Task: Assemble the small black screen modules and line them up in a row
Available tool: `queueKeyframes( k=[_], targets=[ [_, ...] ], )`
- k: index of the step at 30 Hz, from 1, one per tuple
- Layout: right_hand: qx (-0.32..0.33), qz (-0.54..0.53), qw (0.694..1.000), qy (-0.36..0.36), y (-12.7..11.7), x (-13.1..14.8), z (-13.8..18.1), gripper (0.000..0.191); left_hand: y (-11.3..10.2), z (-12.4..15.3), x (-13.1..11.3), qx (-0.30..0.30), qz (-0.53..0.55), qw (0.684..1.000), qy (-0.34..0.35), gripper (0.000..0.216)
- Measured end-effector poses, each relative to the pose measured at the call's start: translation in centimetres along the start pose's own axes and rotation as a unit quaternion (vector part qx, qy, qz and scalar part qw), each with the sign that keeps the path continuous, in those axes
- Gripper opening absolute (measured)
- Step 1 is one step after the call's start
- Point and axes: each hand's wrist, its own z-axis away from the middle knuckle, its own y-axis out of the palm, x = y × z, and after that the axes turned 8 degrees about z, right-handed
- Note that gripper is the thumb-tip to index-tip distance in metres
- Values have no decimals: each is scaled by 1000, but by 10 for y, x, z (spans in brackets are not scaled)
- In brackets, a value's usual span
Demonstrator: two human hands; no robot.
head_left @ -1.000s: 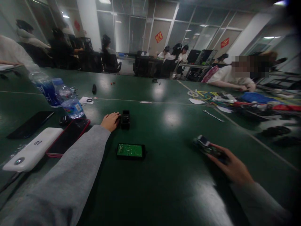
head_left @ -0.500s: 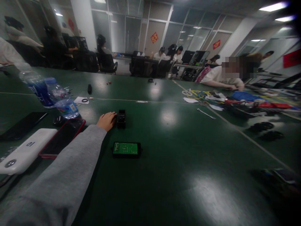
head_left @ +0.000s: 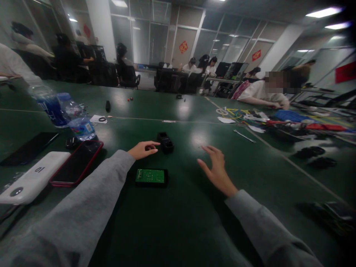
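Note:
My left hand (head_left: 144, 149) lies on the green table (head_left: 194, 215) with a finger pointing at a small black block (head_left: 165, 142) just to its right; it holds nothing. Nearer to me, below that hand, a black case holding a green circuit board (head_left: 151, 176) lies flat. My right hand (head_left: 215, 170) hovers open, fingers spread, right of the block and the board, touching neither. A dark blurred object (head_left: 333, 215) lies at the table's right edge.
At the left lie a red-cased phone (head_left: 76, 162), a white power bank (head_left: 32, 178), a black phone (head_left: 27, 148) and two water bottles (head_left: 75, 118). Cables and tools (head_left: 267, 120) lie at the far right beside a seated person. More people sit at desks behind.
The black block has slid right and turned beside my left hand. My right hand, which held an object a second ago and then left view, is back empty and open.

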Motion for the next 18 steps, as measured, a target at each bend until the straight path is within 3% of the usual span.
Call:
queueKeyframes(
  k=[3,6,10,14,16,18],
  targets=[
    [52,-61,996,-33,34,37,-27,59,5,0,-5,3,20,1000,4,36],
    [41,-68,996,-32,62,58,-53,70,5,1,-2,-22,35,999,-9,34],
    [71,-71,995,-6,80,67,-67,58,5,1,1,-20,27,999,-12,31],
    [151,-106,980,-68,51,36,-35,54,6,2,-2,-21,18,1000,-9,29],
    [206,-134,964,-105,18,-3,-5,56,6,2,-4,-21,16,1000,-7,28],
    [198,-107,973,-55,-24,-49,26,57,7,2,-4,-22,15,1000,-5,27]
  ],
)
